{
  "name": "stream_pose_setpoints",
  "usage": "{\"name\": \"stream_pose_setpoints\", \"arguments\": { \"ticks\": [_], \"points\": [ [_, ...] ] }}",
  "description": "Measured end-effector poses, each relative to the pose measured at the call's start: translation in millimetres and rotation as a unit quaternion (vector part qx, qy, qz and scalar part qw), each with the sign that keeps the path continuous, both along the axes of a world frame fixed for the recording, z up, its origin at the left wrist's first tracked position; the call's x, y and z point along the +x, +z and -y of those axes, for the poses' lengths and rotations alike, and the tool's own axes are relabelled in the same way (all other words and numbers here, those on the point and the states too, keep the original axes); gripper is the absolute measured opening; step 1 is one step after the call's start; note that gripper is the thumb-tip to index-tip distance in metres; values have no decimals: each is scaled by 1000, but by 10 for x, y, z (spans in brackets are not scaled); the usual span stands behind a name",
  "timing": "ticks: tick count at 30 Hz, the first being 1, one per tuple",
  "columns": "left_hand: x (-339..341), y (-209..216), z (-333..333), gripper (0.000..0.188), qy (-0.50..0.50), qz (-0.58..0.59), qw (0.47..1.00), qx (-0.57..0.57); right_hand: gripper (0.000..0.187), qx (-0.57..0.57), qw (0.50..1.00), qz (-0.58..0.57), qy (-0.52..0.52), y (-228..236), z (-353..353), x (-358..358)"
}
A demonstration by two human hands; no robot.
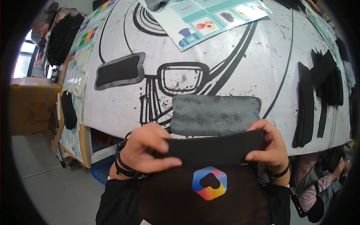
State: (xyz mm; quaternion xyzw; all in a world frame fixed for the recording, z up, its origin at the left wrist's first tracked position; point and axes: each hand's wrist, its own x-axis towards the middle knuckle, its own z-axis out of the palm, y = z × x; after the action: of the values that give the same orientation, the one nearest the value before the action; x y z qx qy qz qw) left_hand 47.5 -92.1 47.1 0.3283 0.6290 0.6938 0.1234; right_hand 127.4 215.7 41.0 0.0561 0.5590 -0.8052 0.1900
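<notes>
"What's that on the white table (pixel 258 75)?"
"A sheet of fruit pictures (pixel 207 25)."
"And to the left?"
"A brown cardboard box (pixel 33 108), with a bright window (pixel 25 56) beyond."

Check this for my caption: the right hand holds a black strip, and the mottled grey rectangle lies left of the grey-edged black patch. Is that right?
Not quite: the head view shows the mottled grey rectangle to the right of the grey-edged black patch, not left. The right hand does hold a black strip.
</notes>
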Motion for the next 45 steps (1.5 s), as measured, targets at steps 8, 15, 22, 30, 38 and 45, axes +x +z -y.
{"name": "stream_pose_setpoints", "arguments": {
  "ticks": [8,15,22,30,38,45],
  "points": [
    [-125,-157,125,24,6,180,966,-187,20,243,951,-190,-39,-237,-95,38],
    [-67,-227,-9,15,54,306,934,-177,10,229,967,20,-107,-128,-64,61],
    [-88,-375,-7,18,114,180,954,-210,8,290,948,-49,-123,-218,-144,55],
    [-107,-426,-91,18,96,-114,920,-363,12,488,859,-130,-86,-312,-140,6],
    [-80,-427,-127,16,117,-140,908,-377,13,508,839,-177,-78,-374,-149,-29],
    [-97,-438,-121,15,126,-142,912,-365,13,518,833,-172,-93,-372,-120,-38]
  ]
}}
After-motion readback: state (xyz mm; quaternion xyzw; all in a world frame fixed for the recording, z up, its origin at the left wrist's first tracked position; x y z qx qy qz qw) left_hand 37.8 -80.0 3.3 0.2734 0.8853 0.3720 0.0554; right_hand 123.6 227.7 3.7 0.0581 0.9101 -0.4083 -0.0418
